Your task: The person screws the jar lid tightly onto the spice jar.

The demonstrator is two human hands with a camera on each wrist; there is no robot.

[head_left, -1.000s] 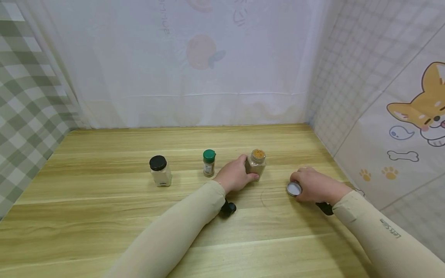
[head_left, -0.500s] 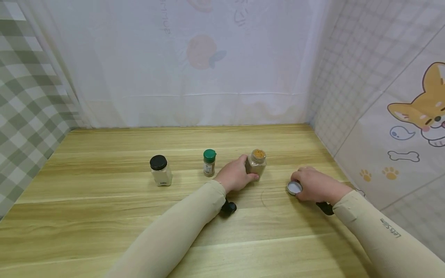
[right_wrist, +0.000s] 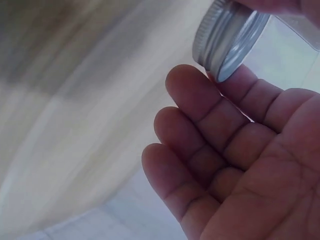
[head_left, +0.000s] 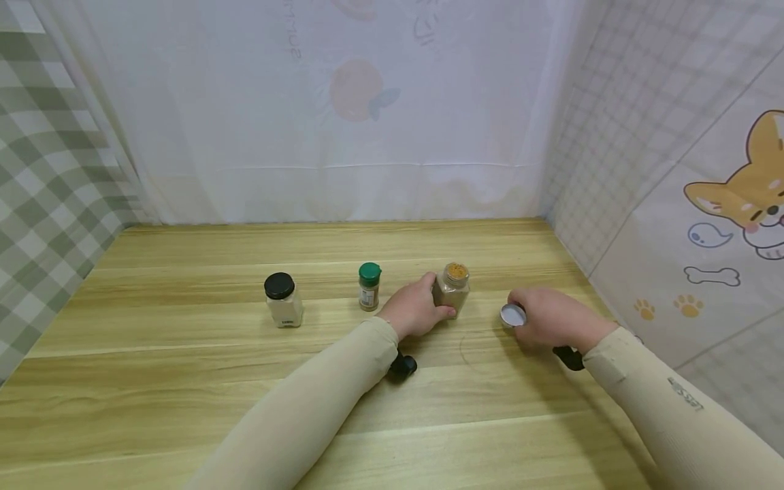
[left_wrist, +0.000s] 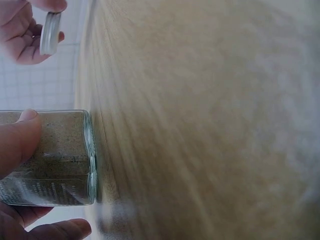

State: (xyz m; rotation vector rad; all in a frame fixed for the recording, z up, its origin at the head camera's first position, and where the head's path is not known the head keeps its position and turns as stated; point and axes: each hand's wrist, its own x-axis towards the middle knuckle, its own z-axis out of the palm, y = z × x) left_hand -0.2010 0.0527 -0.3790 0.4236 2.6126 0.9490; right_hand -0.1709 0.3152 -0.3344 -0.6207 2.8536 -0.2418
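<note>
My left hand (head_left: 415,309) grips a clear glass jar (head_left: 452,297) of brownish powder, upright on the table; its uncovered mouth shows orange-brown contents. In the left wrist view the thumb lies across the side of the jar (left_wrist: 55,150), with the fingers around its other side. To the right of the jar, my right hand (head_left: 554,318) pinches a round silver metal lid (head_left: 512,316), its pale inner side showing. The right wrist view has the threaded lid (right_wrist: 227,40) between thumb and index finger, the other fingers extended below. In the left wrist view the lid is above the tabletop.
A small green-capped spice bottle (head_left: 369,289) stands just left of my left hand. Farther left is a black-lidded jar (head_left: 283,303) of pale powder. The wooden table (head_left: 184,381) meets a white curtain (head_left: 245,136) at the back and a printed cloth (head_left: 667,224) on the right.
My right hand has lifted the lid and moved it slightly left and up in the head view, closer to the jar. The left hand and the jar stay in place.
</note>
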